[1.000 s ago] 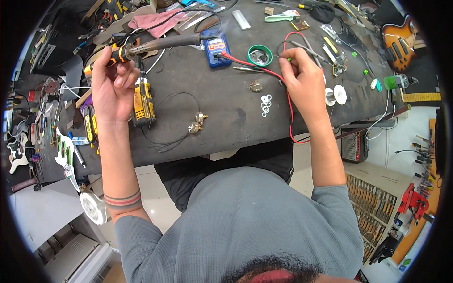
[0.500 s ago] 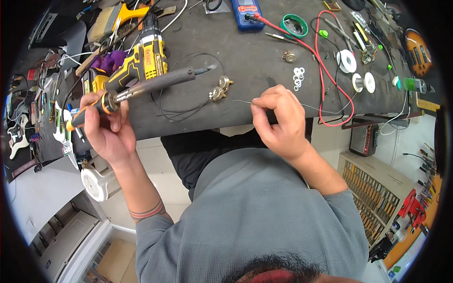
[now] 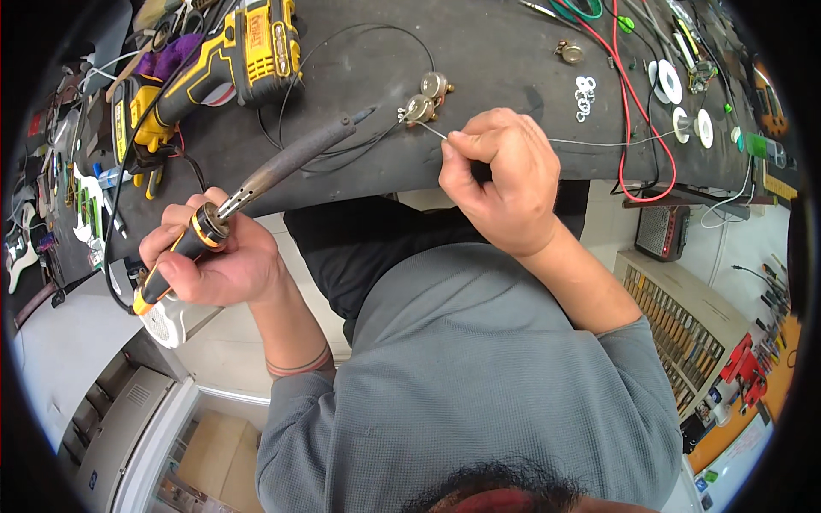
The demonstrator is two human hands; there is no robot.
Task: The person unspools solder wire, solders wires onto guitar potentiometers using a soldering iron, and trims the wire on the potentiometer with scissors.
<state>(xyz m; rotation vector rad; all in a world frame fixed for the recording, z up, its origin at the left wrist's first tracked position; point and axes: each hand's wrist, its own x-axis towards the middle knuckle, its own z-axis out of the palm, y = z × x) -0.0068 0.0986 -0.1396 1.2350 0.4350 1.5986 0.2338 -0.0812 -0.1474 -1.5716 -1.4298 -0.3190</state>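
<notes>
My left hand (image 3: 221, 261) is wrapped round the handle of a soldering iron (image 3: 295, 159). The iron slants up to the right, its tip over the bench and short of two small round potentiometers (image 3: 420, 109). Thin black wire (image 3: 432, 53) loops out from beside them. In my right hand (image 3: 506, 178), thumb and forefinger pinch a strand of solder wire (image 3: 433, 131). Its free end points at the nearer potentiometer; I cannot tell whether they touch. Behind the hand the strand runs right toward a white spool (image 3: 703, 129).
A yellow and black cordless drill (image 3: 256, 53) lies at the left. Farther right are another potentiometer (image 3: 569, 53), several pale washers (image 3: 584, 97) and a red test lead (image 3: 630, 94). The dark bench (image 3: 505, 77) has its near edge beneath my hands.
The view has shifted, with bench items now higher in it. My left hand is nearer me with the iron tilted more steeply. The solder's end is closer to the potentiometers.
</notes>
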